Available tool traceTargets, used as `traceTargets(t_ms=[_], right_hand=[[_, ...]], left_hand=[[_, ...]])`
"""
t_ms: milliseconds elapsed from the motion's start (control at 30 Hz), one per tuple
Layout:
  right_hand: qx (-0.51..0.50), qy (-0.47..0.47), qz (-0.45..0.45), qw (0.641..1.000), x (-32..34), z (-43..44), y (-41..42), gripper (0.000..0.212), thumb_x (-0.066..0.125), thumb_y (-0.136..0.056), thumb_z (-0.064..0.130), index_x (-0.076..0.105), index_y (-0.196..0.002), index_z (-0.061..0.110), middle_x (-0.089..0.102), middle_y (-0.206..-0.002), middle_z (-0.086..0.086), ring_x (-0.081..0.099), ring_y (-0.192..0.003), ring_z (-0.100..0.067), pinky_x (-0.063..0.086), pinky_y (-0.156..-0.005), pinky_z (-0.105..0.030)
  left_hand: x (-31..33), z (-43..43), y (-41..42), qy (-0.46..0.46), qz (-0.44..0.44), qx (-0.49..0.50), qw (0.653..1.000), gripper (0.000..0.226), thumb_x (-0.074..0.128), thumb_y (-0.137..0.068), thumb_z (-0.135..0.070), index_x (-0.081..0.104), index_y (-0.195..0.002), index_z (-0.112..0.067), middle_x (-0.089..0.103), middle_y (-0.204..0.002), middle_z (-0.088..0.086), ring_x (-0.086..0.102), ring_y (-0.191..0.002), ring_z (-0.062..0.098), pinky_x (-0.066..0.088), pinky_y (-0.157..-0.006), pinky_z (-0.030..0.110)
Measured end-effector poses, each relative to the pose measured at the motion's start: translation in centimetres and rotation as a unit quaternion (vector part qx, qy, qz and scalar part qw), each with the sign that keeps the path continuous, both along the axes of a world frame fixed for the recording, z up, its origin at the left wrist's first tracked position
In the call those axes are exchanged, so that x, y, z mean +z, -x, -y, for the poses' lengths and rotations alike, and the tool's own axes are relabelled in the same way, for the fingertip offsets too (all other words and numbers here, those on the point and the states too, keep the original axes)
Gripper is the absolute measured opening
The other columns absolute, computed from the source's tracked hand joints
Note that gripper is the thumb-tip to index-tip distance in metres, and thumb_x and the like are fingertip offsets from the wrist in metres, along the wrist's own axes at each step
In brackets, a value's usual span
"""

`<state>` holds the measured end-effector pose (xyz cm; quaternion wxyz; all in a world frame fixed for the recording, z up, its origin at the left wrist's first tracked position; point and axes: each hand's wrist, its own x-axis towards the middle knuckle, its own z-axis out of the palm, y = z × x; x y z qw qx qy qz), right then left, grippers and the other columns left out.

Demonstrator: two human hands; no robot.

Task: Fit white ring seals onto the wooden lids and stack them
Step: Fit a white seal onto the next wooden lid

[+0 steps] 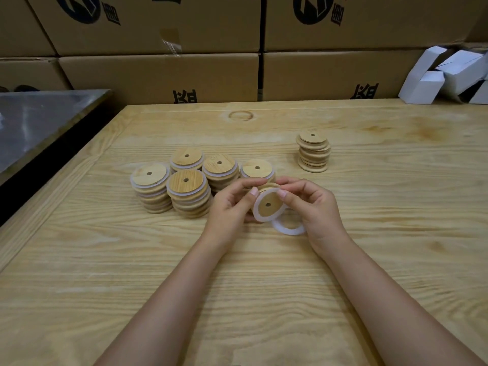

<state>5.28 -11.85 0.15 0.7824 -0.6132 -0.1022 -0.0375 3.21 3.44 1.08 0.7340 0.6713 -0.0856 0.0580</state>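
The left hand [229, 207] and right hand [317, 210] each held a pinching grip on one wooden lid [268, 206] just above the counter [105, 260], a white ring seal [255, 211] around its rim. A second seal [289, 230] showed under the right hand. Sealed stacks [186, 180] stood left, and a bare stack [313, 151] stood well apart, rear right.

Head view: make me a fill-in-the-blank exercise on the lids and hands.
The left hand and right hand hold one lid, ringed by a white ___. The bare stack stands to the ___ of the sealed stacks. Every top lid shows a central ___.
Missing words: seal; right; hole.
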Motion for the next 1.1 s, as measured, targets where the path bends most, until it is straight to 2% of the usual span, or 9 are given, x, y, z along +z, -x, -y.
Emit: traceTargets(t_ms=[100,167,300,400,533,700,800,900,1100], right_hand=[[-0.018,0.006,0.001,1.0,0.0,-0.2,0.1,0.013,0.067,-0.078,-0.002,0.068,-0.075,0.011,0.07,-0.092,-0.001,0.066,-0.091,-0.011,0.051,-0.08,-0.021],[-0.023,0.006,0.004,1.0,0.0,-0.2,0.1,0.015,0.068,-0.078,-0.002,0.069,-0.074,0.013,0.071,-0.089,0.001,0.067,-0.087,-0.01,0.051,-0.075,-0.02],[-0.03,0.011,0.008,0.999,0.1,-0.3,0.1,0.016,0.068,-0.079,-0.001,0.069,-0.074,0.015,0.072,-0.084,0.004,0.066,-0.082,-0.009,0.051,-0.073,-0.019],[-0.039,0.013,0.005,0.999,0.1,-0.2,0.0,0.014,0.068,-0.079,0.0,0.068,-0.076,0.013,0.072,-0.084,0.003,0.066,-0.081,-0.009,0.051,-0.072,-0.02],[-0.044,0.026,0.007,0.999,0.1,-0.3,0.0,0.013,0.069,-0.079,0.001,0.069,-0.076,0.014,0.072,-0.083,0.003,0.066,-0.08,-0.01,0.051,-0.071,-0.02],[-0.046,0.054,0.02,0.997,0.1,-0.4,0.0,0.016,0.069,-0.079,0.002,0.069,-0.076,0.018,0.072,-0.081,0.006,0.066,-0.08,-0.008,0.05,-0.07,-0.018],[-0.052,0.06,0.022,0.997,0.1,-0.4,0.0,0.016,0.069,-0.08,0.002,0.069,-0.076,0.018,0.072,-0.081,0.007,0.066,-0.08,-0.007,0.05,-0.071,-0.018],[-0.064,0.068,0.019,0.995,0.1,-0.4,0.0,0.016,0.069,-0.08,0.003,0.069,-0.077,0.018,0.072,-0.08,0.008,0.066,-0.08,-0.006,0.05,-0.071,-0.017],[-0.078,0.092,0.015,0.993,0.1,-0.6,0.0,0.017,0.069,-0.081,0.006,0.068,-0.075,0.022,0.072,-0.078,0.008,0.065,-0.079,-0.009,0.051,-0.073,-0.023]], left_hand=[[0.0,0.0,0.2,0.009,0.004,-0.008,1.0,0.019,0.051,-0.09,-0.021,0.064,-0.102,-0.015,0.072,-0.09,-0.004,0.068,-0.085,0.015,0.058,-0.06,0.031],[-0.2,0.1,0.2,-0.02,0.024,0.006,1.0,0.017,0.063,-0.084,-0.022,0.06,-0.1,-0.018,0.072,-0.089,0.0,0.068,-0.083,0.016,0.058,-0.061,0.033],[-0.6,0.3,0.2,-0.065,0.048,0.049,0.995,0.021,0.065,-0.079,-0.023,0.047,-0.089,-0.022,0.067,-0.085,0.017,0.064,-0.078,0.028,0.052,-0.072,0.055],[-0.6,0.3,0.0,-0.066,0.045,0.048,0.996,0.015,0.063,-0.08,-0.023,0.05,-0.084,-0.018,0.064,-0.083,0.02,0.061,-0.078,0.028,0.051,-0.075,0.061],[-0.9,0.2,-0.1,-0.053,0.032,0.051,0.997,0.014,0.058,-0.09,-0.01,0.052,-0.081,-0.019,0.064,-0.079,0.005,0.065,-0.077,0.02,0.058,-0.065,0.047],[-1.0,0.2,-0.2,-0.051,0.032,0.065,0.996,0.015,0.051,-0.094,-0.01,0.049,-0.082,-0.019,0.059,-0.076,0.017,0.06,-0.074,0.025,0.058,-0.06,0.04],[-1.1,0.2,-0.2,-0.043,0.029,0.058,0.997,0.016,0.051,-0.094,-0.008,0.049,-0.082,-0.018,0.059,-0.07,0.006,0.061,-0.072,0.018,0.057,-0.056,0.032],[-1.2,0.3,-0.3,-0.05,0.029,0.057,0.997,0.018,0.05,-0.094,-0.004,0.049,-0.081,-0.018,0.062,-0.067,-0.006,0.064,-0.072,0.011,0.058,-0.057,0.033],[-1.3,0.3,-0.3,-0.049,0.024,0.064,0.996,0.019,0.049,-0.093,-0.002,0.048,-0.081,-0.016,0.063,-0.067,-0.011,0.065,-0.074,0.011,0.058,-0.057,0.033]])
